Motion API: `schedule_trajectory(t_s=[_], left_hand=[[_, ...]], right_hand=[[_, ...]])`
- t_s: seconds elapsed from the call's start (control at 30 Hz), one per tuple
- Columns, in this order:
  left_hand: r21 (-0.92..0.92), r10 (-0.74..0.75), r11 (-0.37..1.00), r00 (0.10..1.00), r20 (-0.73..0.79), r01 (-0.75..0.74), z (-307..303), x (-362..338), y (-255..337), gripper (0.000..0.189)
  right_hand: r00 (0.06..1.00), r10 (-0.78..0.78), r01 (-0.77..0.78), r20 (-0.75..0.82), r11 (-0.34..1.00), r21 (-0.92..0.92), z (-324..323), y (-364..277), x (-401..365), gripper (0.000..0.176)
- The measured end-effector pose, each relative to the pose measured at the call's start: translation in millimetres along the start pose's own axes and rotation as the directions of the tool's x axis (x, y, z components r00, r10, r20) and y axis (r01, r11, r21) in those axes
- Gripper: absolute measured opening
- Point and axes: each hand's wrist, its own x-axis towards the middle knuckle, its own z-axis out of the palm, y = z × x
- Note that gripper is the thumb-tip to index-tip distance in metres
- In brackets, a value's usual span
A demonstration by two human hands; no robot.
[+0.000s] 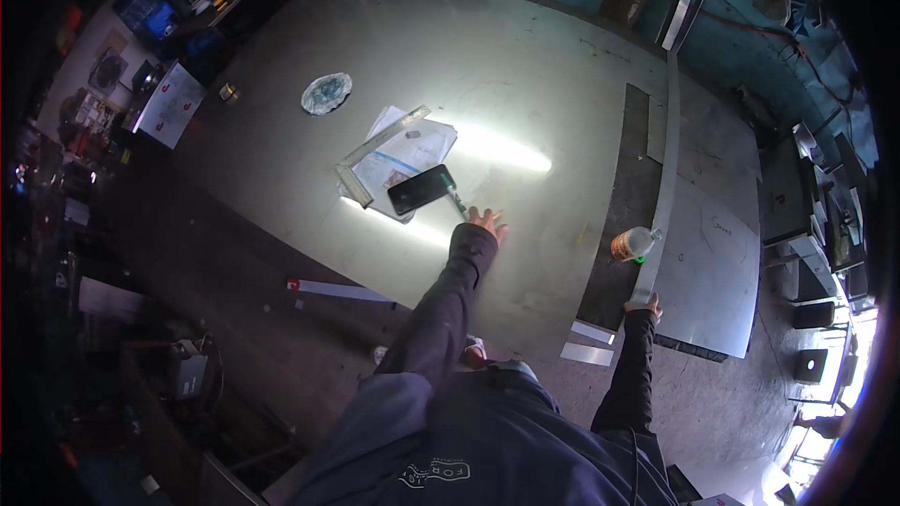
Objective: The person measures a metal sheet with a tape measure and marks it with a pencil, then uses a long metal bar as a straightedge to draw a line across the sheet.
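Note:
My left hand (487,223) is on the metal sheet, fingers spread. Beside it lies a thin green-and-white pen-like item (457,200), its near end close to my fingers. Just beyond, a black phone (421,189) rests on papers (409,147), with a metal square (389,141) across them. My right hand (647,305) is closed around the near end of a long, narrow metal strip (669,159), which runs away from me along the right side of the sheet. A clear bottle with an orange label (632,244) lies on its side by the strip.
A large metal sheet (525,66) covers the table. A round dish-like piece (326,94) and a small tape roll or can (229,92) sit at the far left. Another grey sheet (708,253) lies to the right. Offcut strips (589,353) stick out at the near edge.

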Motion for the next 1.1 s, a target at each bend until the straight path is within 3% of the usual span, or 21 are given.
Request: schedule_trajectory(t_s=[0.1,0.17,0.2,0.27,0.33,0.4,0.5,0.53,0.57,0.6,0.67,0.7,0.73,0.77,0.8,0.9,0.93,1.03,1.1], left_hand=[[-0.125,-0.133,0.984,0.99,-0.045,0.126,3.4,-3.3,-19.5,0.048],[-0.173,-0.193,0.969,0.977,-0.091,0.176,8.7,-10.7,-41.9,0.05],[-0.222,-0.251,0.95,0.96,-0.127,0.219,11.2,-16.6,-52.5,0.052],[-0.216,-0.268,0.949,0.949,-0.167,0.23,9.5,-27.6,-63.2,0.049],[-0.218,-0.286,0.946,0.934,-0.214,0.24,4.8,-32.1,-72.2,0.046],[-0.187,-0.126,0.978,0.975,-0.181,0.092,1.5,-36.1,-80.3,0.038],[-0.246,-0.121,0.968,0.952,-0.282,0.051,-19.1,-34.6,-88.2,0.043],[-0.257,-0.099,0.966,0.935,-0.341,0.009,-26.9,-33.5,-95.1,0.047],[-0.297,-0.11,0.955,0.922,-0.372,-0.006,-33.8,-29.1,-106.8,0.057],[-0.315,-0.21,0.942,0.939,-0.272,0.119,-52.9,-26.4,-112.1,0.06],[-0.372,-0.235,0.924,0.902,-0.361,0.092,-61.1,-18.8,-143.1,0.06],[-0.325,-0.231,0.939,0.908,-0.349,0.114,-57.5,-12.8,-164.3,0.059],[-0.279,-0.229,0.951,0.914,-0.336,0.135,-56.6,-7.9,-182.0,0.058],[-0.283,-0.326,0.924,0.915,-0.238,0.256,-64.2,-4.6,-191.0,0.055],[-0.285,-0.324,0.925,0.915,-0.242,0.251,-62.1,-3.8,-203.7,0.055],[-0.307,-0.127,0.951,0.844,-0.52,-0.046,-49.8,-3.7,-236.6,0.048],[-0.321,-0.16,0.946,0.811,-0.563,-0.035,-60.0,-11.9,-234.7,0.037],[-0.379,-0.203,0.924,0.772,-0.602,-0.053,-83.2,-37.6,-251.4,0.021],[-0.396,-0.237,0.918,0.746,-0.623,-0.039,-103.3,-66.7,-266.7,0.03]], right_hand=[[0.993,0.076,-0.073,0.091,0.997,-0.04,-9.2,0.4,4.3,0.095],[0.978,-0.208,0.195,0.002,0.92,0.34,31.1,54.6,53.7,0.1],[0.977,-0.211,0.195,0.008,0.918,0.345,30.9,58.8,57.1,0.1],[0.997,-0.03,0.048,-0.069,0.96,0.277,19.7,61.3,64.3,0.092],[0.998,-0.047,0.054,-0.047,0.987,0.154,0.1,67.3,80.4,0.075],[0.997,-0.015,0.033,-0.079,0.973,0.229,-12.3,75.5,95.3,0.064],[0.968,-0.142,0.221,-0.205,0.871,0.439,-1.8,123.8,141.5,0.045],[0.932,-0.197,0.29,-0.303,0.907,0.304,-29.6,114.7,122.8,0.037],[0.935,-0.183,0.279,-0.304,0.909,0.31,-48.9,117.9,117.8,0.041],[0.937,-0.168,0.267,-0.305,0.91,0.318,-59.9,116.5,109.9,0.045],[0.923,-0.142,0.316,-0.358,0.81,0.494,-58.8,144.5,118.0,0.058],[0.908,-0.173,0.33,-0.381,0.857,0.396,-68.6,149.7,112.9,0.068],[0.876,-0.174,0.359,-0.451,0.858,0.366,-84.0,144.8,92.4,0.067],[0.882,-0.172,0.338,-0.439,0.879,0.335,-103.1,136.7,72.6,0.069],[0.889,-0.165,0.313,-0.427,0.899,0.305,-117.9,130.5,56.6,0.071],[0.844,-0.254,0.422,-0.472,0.858,0.293,-132.6,126.2,41.3,0.071],[0.842,-0.262,0.433,-0.472,0.85,0.299,-133.4,121.1,36.7,0.071],[0.807,-0.353,0.59,-0.474,0.533,0.607,-126.0,69.9,9.6,0.067],[0.785,-0.421,0.618,-0.455,0.467,0.633,-107.0,22.4,-5.8,0.068]])
